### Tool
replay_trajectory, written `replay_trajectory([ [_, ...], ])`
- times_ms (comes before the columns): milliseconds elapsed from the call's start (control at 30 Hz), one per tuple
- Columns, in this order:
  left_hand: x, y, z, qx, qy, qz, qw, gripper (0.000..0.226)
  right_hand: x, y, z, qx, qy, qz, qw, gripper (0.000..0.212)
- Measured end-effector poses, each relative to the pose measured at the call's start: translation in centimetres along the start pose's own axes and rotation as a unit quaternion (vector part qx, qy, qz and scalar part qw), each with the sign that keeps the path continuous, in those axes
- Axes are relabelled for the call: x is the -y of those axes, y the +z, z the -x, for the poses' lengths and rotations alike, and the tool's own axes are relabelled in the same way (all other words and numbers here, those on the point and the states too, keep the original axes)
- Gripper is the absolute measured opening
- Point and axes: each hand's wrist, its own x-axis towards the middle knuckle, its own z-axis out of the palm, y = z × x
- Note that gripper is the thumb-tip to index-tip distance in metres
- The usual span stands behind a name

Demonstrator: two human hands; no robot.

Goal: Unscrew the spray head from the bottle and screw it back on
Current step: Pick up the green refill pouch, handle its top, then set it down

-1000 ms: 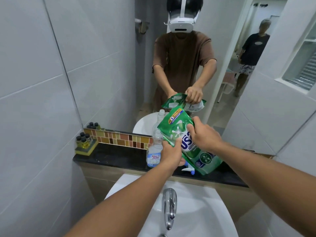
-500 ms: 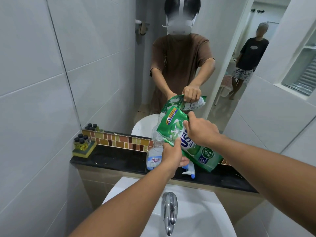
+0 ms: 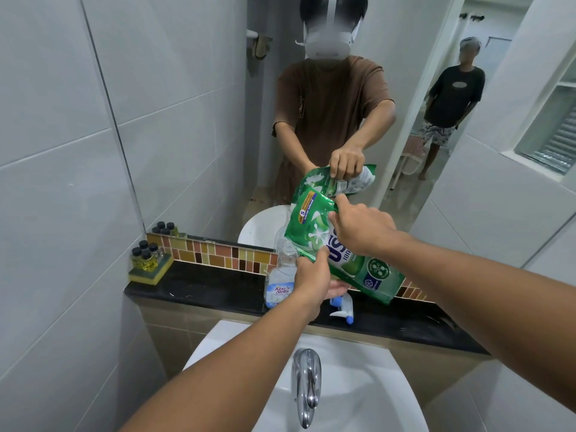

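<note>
Gripping a glossy green refill pouch [image 3: 339, 247]: right hand [image 3: 363, 229] pinches its top corner, left hand [image 3: 313, 272] clasps its lower edge. Clear bottle [image 3: 280, 280] open-necked; spray head [image 3: 341, 310] lies on black counter [image 3: 199, 283].

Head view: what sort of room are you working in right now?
A small bathroom, most likely in a home. A white sink with a chrome tap sits below a wall mirror, and the walls are tiled.
</note>
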Motion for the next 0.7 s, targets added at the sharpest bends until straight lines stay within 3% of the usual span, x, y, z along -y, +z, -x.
replay_trajectory([
  [267,-0.9,0.2,0.6,0.002,-0.009,0.035,0.999,0.044,0.8,-1.1,-0.7,0.022,-0.013,0.019,0.999,0.025],
  [700,-0.1,0.2,0.1,-0.011,0.008,-0.011,1.000,0.044,-0.1,-0.6,0.3,0.023,-0.004,-0.010,1.000,0.026],
])
